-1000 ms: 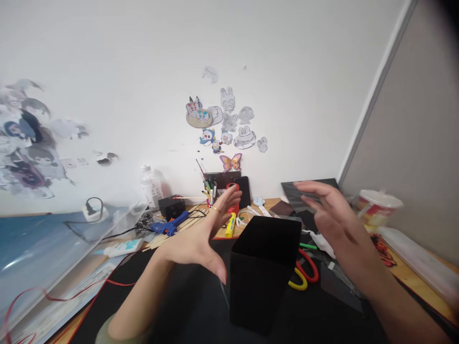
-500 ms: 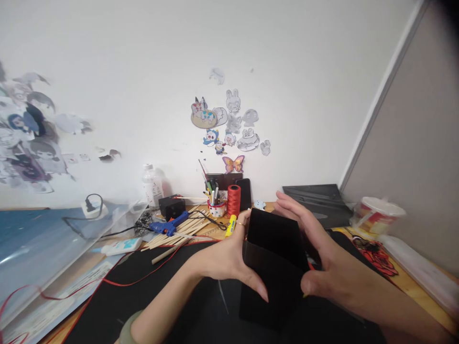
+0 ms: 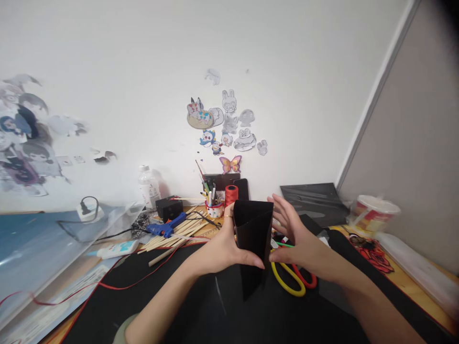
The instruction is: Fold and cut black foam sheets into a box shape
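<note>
A black folded-card box (image 3: 252, 234), open at the top, stands upright over the dark mat. My left hand (image 3: 224, 246) grips its left side, thumb across the front and fingers around the far side, partly hidden. On the other side, my right hand (image 3: 296, 239) has its fingers spread, the thumb tip close by the box's right edge; whether it touches I cannot tell. Beneath my right hand lie scissors (image 3: 289, 282) with yellow and red handles, their blades hidden.
Behind are a red thread spool (image 3: 231, 195), a pen cup (image 3: 214, 210), and a blue glue gun (image 3: 167, 226) beside thin wooden sticks (image 3: 179, 236). A glue bottle (image 3: 118, 249) lies left. At right are a black sheet (image 3: 311, 203) and a paper-cup tub (image 3: 375, 212).
The box has turned and moved slightly left and away from me, now showing narrower. My right hand has loosened and shifted left, and the scissors have come into view.
</note>
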### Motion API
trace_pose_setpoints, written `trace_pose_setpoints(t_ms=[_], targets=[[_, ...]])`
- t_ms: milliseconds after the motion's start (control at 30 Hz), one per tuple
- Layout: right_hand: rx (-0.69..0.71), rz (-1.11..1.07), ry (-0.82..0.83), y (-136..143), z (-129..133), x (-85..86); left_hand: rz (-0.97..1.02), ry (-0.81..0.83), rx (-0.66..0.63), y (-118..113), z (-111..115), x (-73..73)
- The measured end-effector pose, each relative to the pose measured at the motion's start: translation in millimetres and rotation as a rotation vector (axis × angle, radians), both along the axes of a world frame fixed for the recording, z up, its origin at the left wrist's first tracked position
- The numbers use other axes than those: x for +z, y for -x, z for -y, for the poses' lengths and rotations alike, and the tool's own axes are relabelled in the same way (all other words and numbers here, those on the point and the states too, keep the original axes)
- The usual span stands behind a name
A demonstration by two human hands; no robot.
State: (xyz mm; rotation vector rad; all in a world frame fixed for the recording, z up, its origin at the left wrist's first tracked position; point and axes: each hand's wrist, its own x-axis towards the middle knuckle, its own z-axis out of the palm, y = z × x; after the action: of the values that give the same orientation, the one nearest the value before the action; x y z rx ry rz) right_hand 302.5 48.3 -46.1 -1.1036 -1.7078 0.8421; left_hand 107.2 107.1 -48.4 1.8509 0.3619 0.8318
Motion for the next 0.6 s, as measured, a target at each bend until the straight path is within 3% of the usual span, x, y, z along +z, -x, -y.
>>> trace_pose_setpoints(t_ms=[200,333,600], targets=[[-0.274,0.327,-0.296,11,9,16.9,-0.068,-0.076,0.099,4,0,2.4],[-0.327,0.551,-0.402,9,11,21.1,-0.105,-0.153,0.167,5,-4,-2.7],[-0.254,0.56,-0.219,10,27,35.7,-0.044,-0.127,0.205,-2,0,-6.0]])
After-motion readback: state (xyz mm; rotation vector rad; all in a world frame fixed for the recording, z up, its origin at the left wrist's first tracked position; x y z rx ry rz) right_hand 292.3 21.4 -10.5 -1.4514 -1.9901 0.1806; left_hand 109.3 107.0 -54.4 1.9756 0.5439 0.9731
